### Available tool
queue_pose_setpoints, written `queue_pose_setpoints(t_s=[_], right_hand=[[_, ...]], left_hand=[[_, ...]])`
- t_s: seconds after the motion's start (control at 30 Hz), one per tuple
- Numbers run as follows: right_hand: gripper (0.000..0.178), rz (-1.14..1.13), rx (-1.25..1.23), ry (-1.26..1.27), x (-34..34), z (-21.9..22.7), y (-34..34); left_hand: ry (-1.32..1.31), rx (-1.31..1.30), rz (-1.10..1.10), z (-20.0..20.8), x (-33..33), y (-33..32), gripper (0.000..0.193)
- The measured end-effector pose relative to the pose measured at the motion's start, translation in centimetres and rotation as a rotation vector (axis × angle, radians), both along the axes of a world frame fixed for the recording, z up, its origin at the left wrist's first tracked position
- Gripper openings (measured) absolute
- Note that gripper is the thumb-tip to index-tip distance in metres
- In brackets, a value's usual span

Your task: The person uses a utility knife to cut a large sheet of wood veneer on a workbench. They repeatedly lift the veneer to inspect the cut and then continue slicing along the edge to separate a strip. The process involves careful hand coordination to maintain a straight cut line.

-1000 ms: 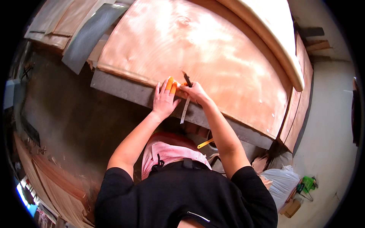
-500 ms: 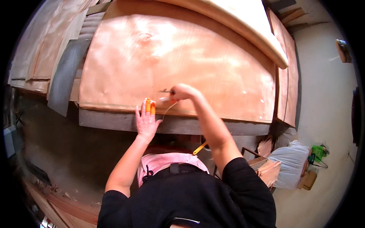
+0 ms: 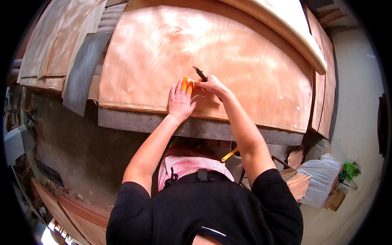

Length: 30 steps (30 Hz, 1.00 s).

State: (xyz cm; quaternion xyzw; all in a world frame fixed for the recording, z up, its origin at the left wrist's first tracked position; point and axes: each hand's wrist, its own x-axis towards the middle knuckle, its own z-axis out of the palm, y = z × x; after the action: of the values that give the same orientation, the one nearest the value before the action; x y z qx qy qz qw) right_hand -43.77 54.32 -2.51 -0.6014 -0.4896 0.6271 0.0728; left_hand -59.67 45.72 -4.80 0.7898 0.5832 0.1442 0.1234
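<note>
A large reddish-tan wood veneer sheet (image 3: 245,81) lies before me, its near edge along a grey board (image 3: 147,123). On this sheet my left hand (image 3: 181,102) rests flat, fingers stretched out, with orange coverings (image 3: 188,86) on two of them. Close to its fingertips, my right hand (image 3: 213,86) is closed around a knife (image 3: 199,72) whose tip points away and to the left. Something small and white shows between the hands, too small to name. A thin pale strip (image 3: 199,96) curves below the right fingers.
A rolled sheet (image 3: 302,49) lies across the far right. More veneer stacks stand at left (image 3: 49,53) and right (image 3: 324,77), with a curved grey sheet (image 3: 85,69) hanging at left. Below right are a yellow handle (image 3: 230,154), a white sack (image 3: 320,179) and a green object (image 3: 349,170).
My left hand has slid farther onto the veneer, up to my right hand. The knife has turned from pointing left to pointing away and left. The whole view has shifted slightly.
</note>
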Motion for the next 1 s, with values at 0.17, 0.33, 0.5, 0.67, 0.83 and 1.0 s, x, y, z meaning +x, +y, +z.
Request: queue_pose_setpoints(t_s=[0.17, 0.33, 0.5, 0.67, 0.83, 1.0], right_hand=[[0.025, 0.022, 0.115, 0.106, 3.2, -1.5, -1.3], [0.020, 0.442, 0.275, -0.480, 2.3, 1.5, 1.9], [0.017, 0.714, 0.430, -0.812, 2.0, 3.0, 4.5], [0.017, 0.410, 0.240, -0.385, 5.1, 5.9, 5.8], [0.017, 0.297, 0.067, 0.017, -3.7, 6.7, 0.6], [0.021, 0.229, 0.028, 0.088, -12.4, 3.3, -2.7]], left_hand=[[0.151, -0.081, 0.002, 0.7, 1.0, 0.2, 0.074], [0.255, -0.073, 0.021, 1.4, 1.1, 0.5, 0.075], [0.384, -0.112, -0.006, 2.1, 1.5, 0.8, 0.075], [0.151, -0.142, 0.032, 1.8, 0.9, 0.2, 0.070], [-0.180, 0.121, 0.143, 0.4, -5.0, -3.1, 0.065], [-0.085, 0.140, 0.470, 0.8, -12.0, -7.4, 0.071]])
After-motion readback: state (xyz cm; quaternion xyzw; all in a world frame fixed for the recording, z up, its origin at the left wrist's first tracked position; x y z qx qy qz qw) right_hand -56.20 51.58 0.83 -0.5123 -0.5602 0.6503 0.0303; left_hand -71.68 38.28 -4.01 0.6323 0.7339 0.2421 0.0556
